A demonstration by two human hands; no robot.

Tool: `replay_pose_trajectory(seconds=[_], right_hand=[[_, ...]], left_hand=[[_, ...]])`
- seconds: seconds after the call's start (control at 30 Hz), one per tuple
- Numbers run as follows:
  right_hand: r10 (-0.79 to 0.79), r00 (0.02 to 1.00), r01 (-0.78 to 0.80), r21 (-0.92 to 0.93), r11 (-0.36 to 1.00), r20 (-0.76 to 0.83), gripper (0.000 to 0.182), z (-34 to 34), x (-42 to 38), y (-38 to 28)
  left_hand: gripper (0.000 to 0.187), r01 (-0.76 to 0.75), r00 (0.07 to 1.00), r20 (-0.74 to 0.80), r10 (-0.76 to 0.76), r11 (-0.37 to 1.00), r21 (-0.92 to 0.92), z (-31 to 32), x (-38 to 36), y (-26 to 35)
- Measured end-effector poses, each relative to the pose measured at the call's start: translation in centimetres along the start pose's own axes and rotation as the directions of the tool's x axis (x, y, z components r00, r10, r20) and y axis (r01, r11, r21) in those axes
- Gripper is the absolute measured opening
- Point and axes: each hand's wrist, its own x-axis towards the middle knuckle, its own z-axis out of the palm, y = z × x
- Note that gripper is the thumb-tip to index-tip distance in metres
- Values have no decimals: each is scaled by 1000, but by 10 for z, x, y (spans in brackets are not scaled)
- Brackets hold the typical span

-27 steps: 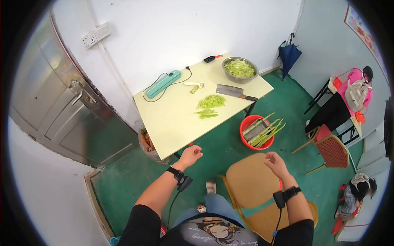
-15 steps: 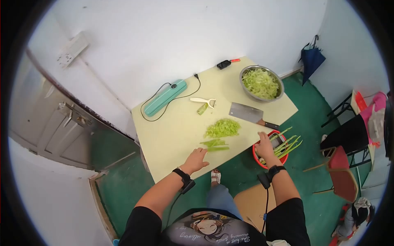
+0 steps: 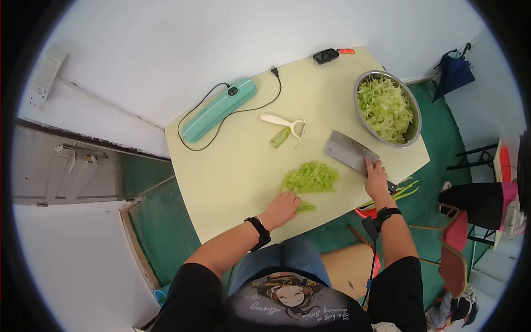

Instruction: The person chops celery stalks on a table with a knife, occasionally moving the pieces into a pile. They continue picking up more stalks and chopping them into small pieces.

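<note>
My left hand [image 3: 281,210] is closed at the front of the table, its fingers on cut green vegetable stalks [image 3: 306,207] that show past the fingertips. Just beyond it lies a pile of chopped light-green vegetable [image 3: 311,177]. My right hand [image 3: 376,180] has its fingers around the cleaver [image 3: 349,152] where blade meets handle; the blade lies flat on the table, pointing away to the left. The dark handle end shows behind the hand. A white peeler [image 3: 281,120] and a short green stalk piece [image 3: 280,137] lie farther back.
A metal bowl [image 3: 418,124] of shredded green vegetable stands at the table's right end. A teal appliance [image 3: 218,109] with a cord lies at the back left. Under my right forearm, a red basket [image 3: 366,212] holds green stalks. Chairs [image 3: 454,243] and another person [image 3: 453,310] are at right.
My right hand has left the red basket and taken hold of the cleaver. My left hand has come onto the cut stalks. My view has moved closer to the table.
</note>
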Motion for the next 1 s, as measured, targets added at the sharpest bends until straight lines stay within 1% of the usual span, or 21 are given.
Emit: replay_pose_trajectory(seconds=[0.03, 0.07, 0.1, 0.13, 0.17, 0.2, 0.23, 0.27, 0.3, 0.33, 0.37, 0.43, 0.47, 0.53, 0.6, 0.63, 0.7, 0.8, 0.87, 0.93, 1.0], right_hand=[[-25, 999, 25, 5, 1000, -21, 62, -3, -3, 0], [-25, 999, 25, -6, 1000, -21, 62, -3, -5, 1], [-47, 995, 56, 96, 994, -87, 57, -3, -9, 0], [-65, 986, 95, 196, 976, -155, 51, -3, -14, -1], [-70, 985, 100, 187, 977, -157, 51, -5, -19, -1], [-18, 990, 48, 211, 976, -141, 45, -15, -25, -7], [34, 991, -3, 234, 972, -128, 39, -25, -31, -14], [30, 991, 1, 228, 974, -133, 39, -29, -39, -20], [36, 983, 18, 286, 958, -180, 33, -33, -50, -27], [42, 973, 39, 342, 939, -227, 28, -36, -59, -34], [37, 972, 45, 337, 940, -233, 28, -39, -67, -43], [-99, 965, 194, 405, 894, -243, 20, -44, -85, -63], [-107, 966, 197, 398, 896, -236, 20, -46, -95, -73], [-262, 962, 267, 457, 849, -75, 17, -48, -107, -95], [-336, 941, 278, 497, 822, 29, 15, -43, -114, -109], [-374, 925, 291, 510, 809, 67, 16, -35, -113, -112], [-436, 896, 335, 519, 787, 83, 17, -27, -110, -120], [-529, 837, 392, 521, 758, 142, 19, -15, -96, -128], [-626, 771, 471, 561, 681, 114, 21, -4, -82, -128], [-631, 758, 455, 557, 695, 168, 22, -9, -69, -130], [-632, 741, 432, 559, 708, 227, 23, -10, -57, -123]], left_hand=[[33, 0, 1000, -2, 0, 1000, -9, 6, -2, -1], [25, -11, 999, -37, 11, 1000, 3, 11, -4, -2], [18, -20, 997, -76, 21, 1000, 17, 12, -6, -3], [18, -20, 996, -86, 21, 1000, 14, 12, -11, -4], [15, 14, 996, -92, -11, 999, 32, 12, -17, -3], [13, 49, 994, -99, -44, 998, 49, 12, -23, -3], [13, 49, 993, -110, -44, 998, 47, 12, -29, -4], [17, 84, 992, -96, -79, 995, 56, 13, -35, -5], [22, 119, 990, -82, -114, 991, 64, 14, -41, -6], [22, 122, 989, -92, -116, 991, 61, 15, -47, -5], [21, 109, 988, -122, -96, 988, 105, 16, -52, -4], [20, 101, 985, -155, -79, 985, 139, 21, -60, -1], [20, 109, 982, -169, -88, 987, 121, 24, -65, 1], [20, 127, 976, -190, -105, 986, 105, 25, -72, 2], [22, 138, 950, -286, -124, 990, 30, 25, -81, 4], [22, 149, 948, -288, -135, 988, 28, 27, -86, 4], [27, 235, 924, -297, -241, 970, -54, 29, -96, 5], [32, 300, 895, -309, -322, 947, -117, 29, -107, 8], [32, 332, 882, -313, -353, 936, -121, 30, -111, 10], [33, 362, 867, -316, -385, 923, -131, 30, -105, 16], [31, 471, 822, -292, -489, 872, -133, 31, -101, 24]])
